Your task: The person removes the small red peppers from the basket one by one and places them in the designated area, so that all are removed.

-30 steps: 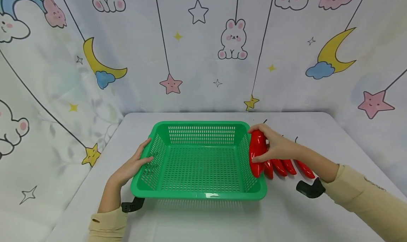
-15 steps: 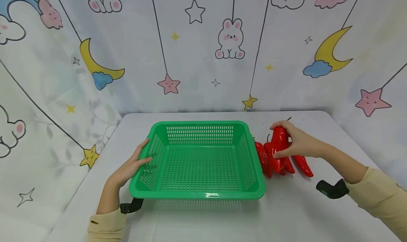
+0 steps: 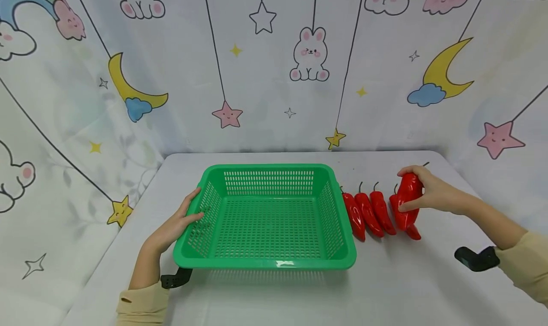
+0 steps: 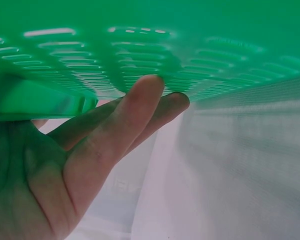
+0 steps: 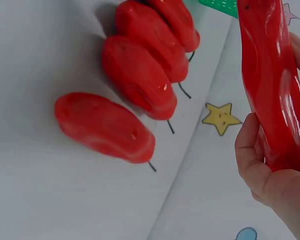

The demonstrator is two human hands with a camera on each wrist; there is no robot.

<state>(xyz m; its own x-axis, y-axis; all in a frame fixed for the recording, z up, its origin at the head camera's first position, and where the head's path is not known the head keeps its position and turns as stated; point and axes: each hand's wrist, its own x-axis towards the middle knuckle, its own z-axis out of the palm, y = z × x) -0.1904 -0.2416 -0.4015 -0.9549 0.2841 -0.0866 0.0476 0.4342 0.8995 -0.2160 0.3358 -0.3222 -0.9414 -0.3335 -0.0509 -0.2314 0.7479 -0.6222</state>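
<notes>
A green plastic basket (image 3: 269, 221) with slotted walls stands on the table, its inside bare. My left hand (image 3: 173, 226) holds its left rim; in the left wrist view, fingers (image 4: 135, 107) lie against the slotted outer wall. My right hand (image 3: 434, 192) grips a glossy red chili pepper (image 3: 409, 192) between thumb and fingers, stem end up. In the right wrist view, this held pepper (image 5: 272, 85) is raised clear of the others. Several more red peppers (image 3: 381, 212) lie in a row right of the basket; the held one partly hides the rightmost.
The table (image 3: 299, 297) has a white cover, and its far edge meets a patterned cloth backdrop (image 3: 265, 69). A dark wrist camera (image 3: 476, 258) sits under the right forearm, another (image 3: 175, 278) under the left.
My right hand has carried the held pepper rightward, from the basket's right rim over the row to its right end, uncovering the peppers nearest the basket. My left hand stays on the rim.
</notes>
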